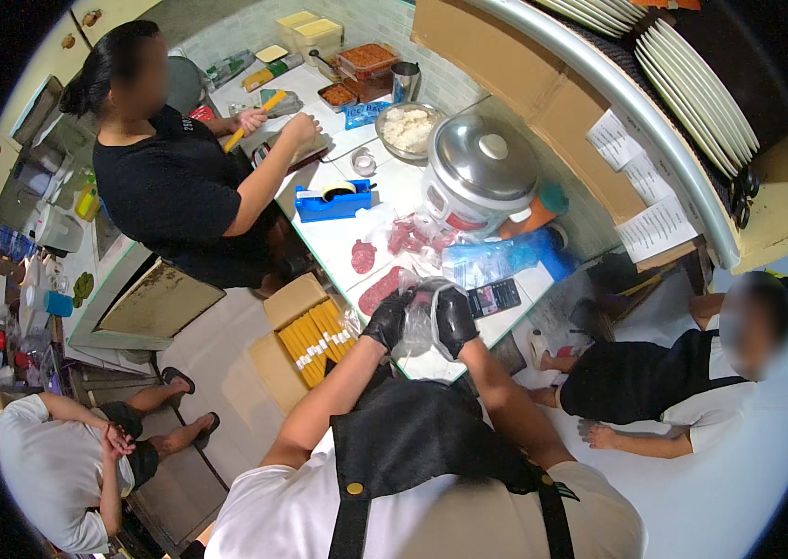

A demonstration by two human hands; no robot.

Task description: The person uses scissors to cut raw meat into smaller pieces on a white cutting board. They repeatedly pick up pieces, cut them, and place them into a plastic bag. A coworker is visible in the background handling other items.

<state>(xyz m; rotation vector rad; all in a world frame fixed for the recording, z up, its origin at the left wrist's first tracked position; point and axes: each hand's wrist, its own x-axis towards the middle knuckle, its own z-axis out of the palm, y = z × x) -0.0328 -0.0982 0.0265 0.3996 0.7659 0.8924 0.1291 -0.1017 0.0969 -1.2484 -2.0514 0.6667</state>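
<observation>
Both my hands wear black gloves and meet at the table's near corner over a clear plastic bag (pixel 419 332). My left hand (pixel 390 319) grips the bag's left side. My right hand (pixel 455 318) holds its right side, and some of the clear film lies over the glove. Something pinkish shows by the bag's top; whether it is inside cannot be told. Beside my left hand lies a flat slab of reddish ground meat (pixel 378 290), with a smaller meat piece (pixel 363 256) beyond it. Further back are several plastic-wrapped meat portions (pixel 413 235). A smartphone (pixel 494 298) lies right of my right hand.
A rice cooker (pixel 481 168), a bowl of rice (pixel 408 129), a blue tape dispenser (pixel 333 202) and blue plastic packaging (pixel 499 255) stand on the table. A carton of yellow packs (pixel 314 342) is below left. One person (pixel 170 175) works across; others are left (pixel 59 461) and right (pixel 638 377).
</observation>
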